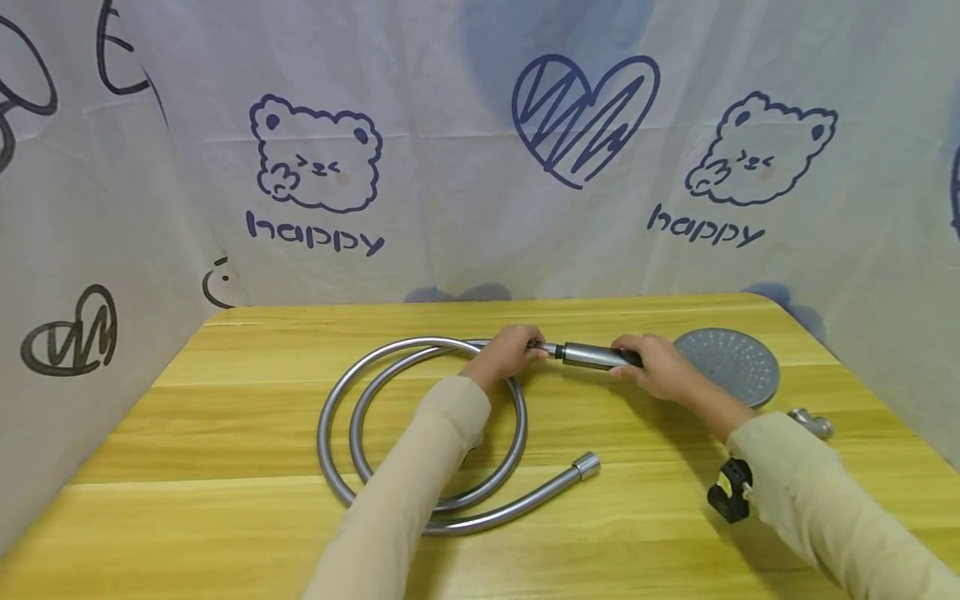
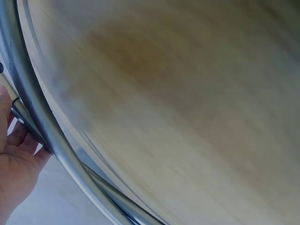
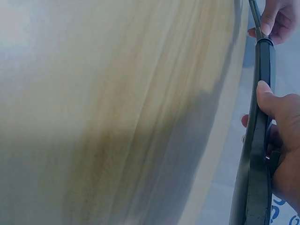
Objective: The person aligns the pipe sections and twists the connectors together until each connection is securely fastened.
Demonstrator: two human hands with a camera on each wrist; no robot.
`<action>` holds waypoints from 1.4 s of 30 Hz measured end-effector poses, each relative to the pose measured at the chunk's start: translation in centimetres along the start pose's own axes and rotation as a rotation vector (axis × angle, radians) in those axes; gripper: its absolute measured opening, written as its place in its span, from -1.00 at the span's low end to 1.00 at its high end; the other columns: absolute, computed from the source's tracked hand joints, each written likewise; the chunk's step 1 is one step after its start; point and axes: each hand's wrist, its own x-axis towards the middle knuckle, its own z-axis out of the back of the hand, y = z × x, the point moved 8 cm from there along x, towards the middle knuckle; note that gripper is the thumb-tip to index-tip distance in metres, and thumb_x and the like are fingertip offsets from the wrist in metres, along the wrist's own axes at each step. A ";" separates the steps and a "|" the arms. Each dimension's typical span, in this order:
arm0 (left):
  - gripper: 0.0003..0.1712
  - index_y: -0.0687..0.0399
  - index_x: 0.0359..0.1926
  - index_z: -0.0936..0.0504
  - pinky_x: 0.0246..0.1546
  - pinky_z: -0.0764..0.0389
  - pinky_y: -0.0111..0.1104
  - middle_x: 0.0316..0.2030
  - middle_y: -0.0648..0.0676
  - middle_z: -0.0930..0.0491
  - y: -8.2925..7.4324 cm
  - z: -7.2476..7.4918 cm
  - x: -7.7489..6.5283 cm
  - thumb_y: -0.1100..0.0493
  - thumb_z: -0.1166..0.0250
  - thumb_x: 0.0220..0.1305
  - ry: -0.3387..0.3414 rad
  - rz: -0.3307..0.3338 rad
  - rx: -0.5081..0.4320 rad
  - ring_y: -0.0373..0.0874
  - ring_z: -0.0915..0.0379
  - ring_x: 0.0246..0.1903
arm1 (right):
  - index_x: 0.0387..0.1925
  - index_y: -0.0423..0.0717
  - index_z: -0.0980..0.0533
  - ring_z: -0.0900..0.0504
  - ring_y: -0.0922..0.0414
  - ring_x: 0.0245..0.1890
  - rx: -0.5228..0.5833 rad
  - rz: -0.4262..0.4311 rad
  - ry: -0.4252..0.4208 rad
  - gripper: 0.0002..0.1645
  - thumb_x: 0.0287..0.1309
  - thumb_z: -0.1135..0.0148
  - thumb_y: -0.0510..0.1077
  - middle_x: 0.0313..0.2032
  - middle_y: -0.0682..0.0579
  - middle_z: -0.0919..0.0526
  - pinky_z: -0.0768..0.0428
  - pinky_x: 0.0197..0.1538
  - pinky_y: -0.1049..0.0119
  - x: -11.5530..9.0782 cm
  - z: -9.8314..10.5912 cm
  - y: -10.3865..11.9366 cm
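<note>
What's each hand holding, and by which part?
Right hand: round grey shower head, by its dark handle. Left hand: silver coiled hose, by its handle-side end.

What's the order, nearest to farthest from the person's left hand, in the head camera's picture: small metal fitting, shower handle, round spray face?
1. Shower handle: just right of the left hand, gripped by the right hand.
2. Round spray face: farther right, past the right hand.
3. Small metal fitting: farthest right, lower in the picture.
</note>
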 end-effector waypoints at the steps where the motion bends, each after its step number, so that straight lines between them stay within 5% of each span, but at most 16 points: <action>1: -0.72 0.27 -0.10 -0.57 -0.08 -0.53 -0.31 -0.17 0.18 -0.61 0.0 0.0 0.0 0.15 -0.13 0.30 -0.001 0.000 0.003 -0.05 -0.50 -0.18 | -0.10 -0.33 -0.52 -0.51 0.04 -0.41 -0.009 -0.005 -0.001 -0.64 0.09 -0.27 -0.18 -0.28 -0.21 -0.63 -0.47 -0.33 0.13 0.0 0.0 0.0; 18: -0.73 0.27 -0.17 -0.60 -0.14 -0.55 -0.34 -0.23 0.17 -0.63 -0.3 -0.1 0.0 0.13 -0.16 0.28 -0.038 0.004 0.042 -0.08 -0.50 -0.26 | -0.13 -0.31 -0.53 -0.52 -0.01 -0.40 -0.117 -0.013 -0.023 -0.62 0.05 -0.30 -0.15 -0.30 -0.21 -0.64 -0.48 -0.34 0.09 0.1 0.3 0.3; 42: -0.73 0.22 -0.23 -0.62 -0.21 -0.54 -0.34 -0.26 0.13 -0.64 -0.2 0.7 -0.5 0.08 -0.21 0.24 -0.087 0.056 0.119 -0.12 -0.47 -0.31 | -0.12 -0.33 -0.53 -0.51 -0.01 -0.40 -0.125 -0.020 -0.021 -0.61 0.06 -0.29 -0.14 -0.29 -0.21 -0.64 -0.47 -0.34 0.10 0.3 0.3 0.9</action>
